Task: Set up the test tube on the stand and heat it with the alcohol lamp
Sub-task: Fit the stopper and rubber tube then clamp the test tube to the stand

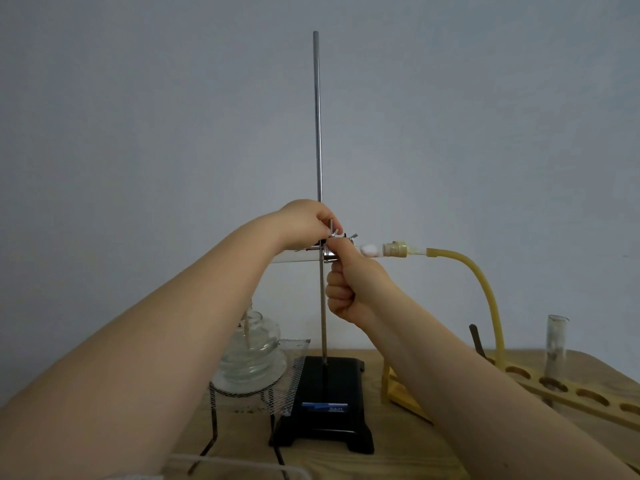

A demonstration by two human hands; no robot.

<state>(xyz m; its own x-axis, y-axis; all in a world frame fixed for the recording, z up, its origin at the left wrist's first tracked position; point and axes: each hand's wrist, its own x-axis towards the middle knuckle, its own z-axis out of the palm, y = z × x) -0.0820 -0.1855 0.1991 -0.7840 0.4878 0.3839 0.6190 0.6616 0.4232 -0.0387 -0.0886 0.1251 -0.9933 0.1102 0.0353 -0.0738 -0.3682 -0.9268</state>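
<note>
Left hand [304,220] fingers pinch a wing screw on the clamp [337,242]. Right hand [349,285], fingers clenched, grips the clamp from below. The clamp holds the test tube [294,262] level on the stand [320,168]. A stopper [396,250] joins the tube to a yellow hose [485,285]. The alcohol lamp [254,351] sits on mesh [294,375], lower left.
</note>
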